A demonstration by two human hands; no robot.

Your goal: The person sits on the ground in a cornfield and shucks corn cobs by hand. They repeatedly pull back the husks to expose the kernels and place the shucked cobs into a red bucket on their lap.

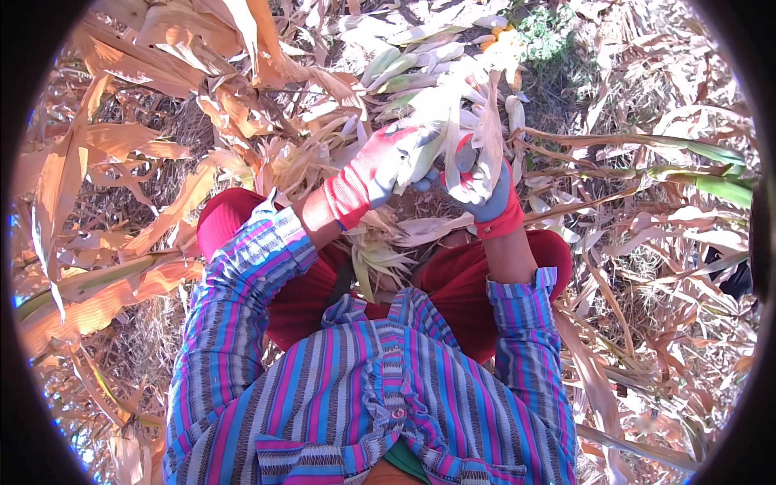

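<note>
- A pale, papery, husk-wrapped ear of corn (453,121) is held between both hands, out ahead of the lap, its upper end washed out by glare.
- The left hand, in a red knit glove with grey coating (398,153), is closed around the husk on the ear's left side, seemingly to steady it.
- The right hand, in a matching red-cuffed grey glove (487,196), is closed on the ear's right side, thumb pressed against the loose husk strips. This probably gives a pinch on the thin leaves (some fingertips are hidden behind them).
- Just beyond the ear lies a heap of pale green, husk-covered ears (412,69), perhaps placed there to be within easy reach.
- Farther beyond the ear and slightly right, bare orange-yellow cobs (501,39) lie beside a small leafy green plant (546,36).
- Nearer the body than the ear, stripped cream-coloured husks (376,255) lie between two bent knees in dark red cloth (550,259); the spread legs seem to leave working room there.
- Well left of the ear, broad dry tan corn leaves (105,279) cover the ground.
</note>
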